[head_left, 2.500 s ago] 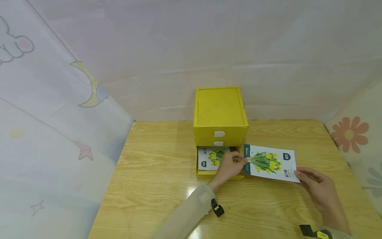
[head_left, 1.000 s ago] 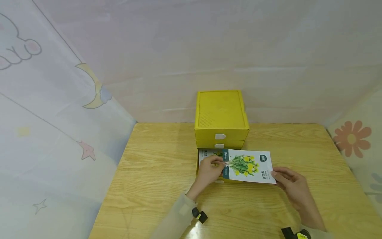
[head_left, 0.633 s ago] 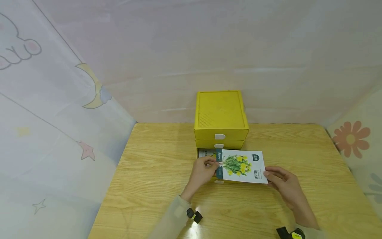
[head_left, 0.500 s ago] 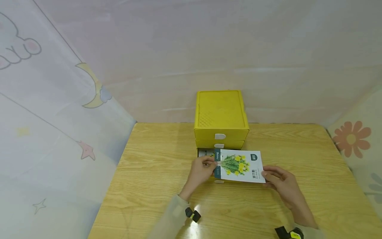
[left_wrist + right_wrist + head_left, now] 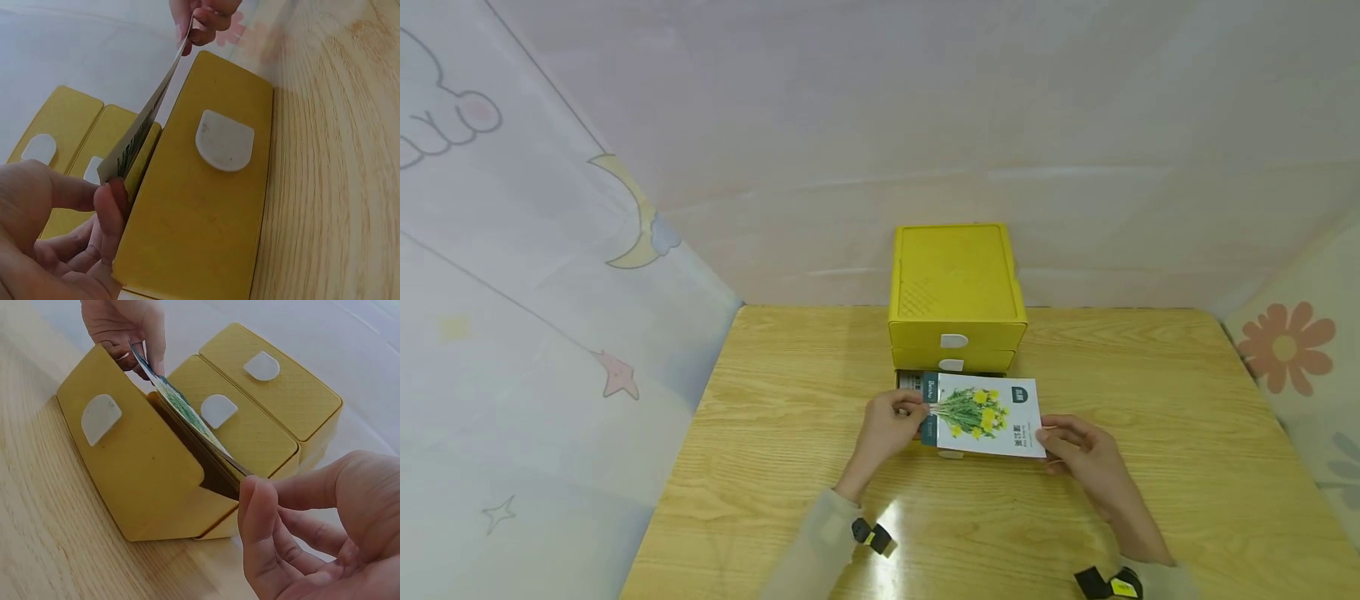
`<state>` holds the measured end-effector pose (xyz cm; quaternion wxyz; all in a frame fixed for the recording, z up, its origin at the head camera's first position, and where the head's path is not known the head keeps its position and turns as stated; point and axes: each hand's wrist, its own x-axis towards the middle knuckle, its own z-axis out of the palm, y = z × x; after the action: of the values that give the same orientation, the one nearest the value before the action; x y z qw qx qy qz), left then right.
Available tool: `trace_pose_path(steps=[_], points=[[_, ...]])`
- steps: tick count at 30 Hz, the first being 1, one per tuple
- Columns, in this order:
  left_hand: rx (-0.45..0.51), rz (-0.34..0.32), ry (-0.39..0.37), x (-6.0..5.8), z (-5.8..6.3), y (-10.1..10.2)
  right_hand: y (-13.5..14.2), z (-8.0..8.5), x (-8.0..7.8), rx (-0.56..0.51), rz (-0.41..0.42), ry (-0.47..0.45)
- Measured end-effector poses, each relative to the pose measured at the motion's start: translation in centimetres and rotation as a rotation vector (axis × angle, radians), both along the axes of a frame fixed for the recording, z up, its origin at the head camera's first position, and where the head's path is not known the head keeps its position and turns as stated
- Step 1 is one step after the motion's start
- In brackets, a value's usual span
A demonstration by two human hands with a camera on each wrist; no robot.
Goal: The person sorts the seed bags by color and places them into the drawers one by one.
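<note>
A flat white seed packet (image 5: 981, 415) printed with yellow dandelions and a dark green end strip is held by both hands over the pulled-out bottom drawer (image 5: 137, 469) of a yellow drawer unit (image 5: 957, 275). My left hand (image 5: 887, 423) pinches the green-strip end between thumb and fingers. At the opposite end my right hand (image 5: 1090, 458) pinches the corner closest to me. Both wrist views show the packet (image 5: 149, 107) tilted edge-on above the drawer's opening. A second packet (image 5: 910, 380) lies inside the drawer, mostly covered by the held one.
Two upper drawers of the unit are closed, with white tab handles (image 5: 953, 341). Wood-grain table (image 5: 790, 375) surrounds the unit on its front and sides. A pale printed curtain (image 5: 820, 167) stands behind the table, and its sides carry cartoon shapes.
Both hands have carried the seed packet leftward, from beside the drawer to over it. It now covers most of the drawer's opening and the packet inside. Both grips stay the same.
</note>
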<state>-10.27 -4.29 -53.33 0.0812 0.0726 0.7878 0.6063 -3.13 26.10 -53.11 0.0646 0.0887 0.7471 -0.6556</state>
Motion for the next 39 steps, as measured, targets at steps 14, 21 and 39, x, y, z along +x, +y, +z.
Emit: trace_pose_path(steps=[14,21,39], points=[[-0.058,0.013,-0.008,0.2,0.5,-1.5,-1.6,-0.1,-0.4,-0.020,0.048,0.022],[-0.099,0.041,-0.003,0.1,0.4,-2.3,-2.2,-0.3,-0.7,-0.013,0.054,0.014],[-0.134,0.064,0.008,-0.7,0.1,-3.2,-3.6,0.0,-1.5,-0.006,0.026,0.023]])
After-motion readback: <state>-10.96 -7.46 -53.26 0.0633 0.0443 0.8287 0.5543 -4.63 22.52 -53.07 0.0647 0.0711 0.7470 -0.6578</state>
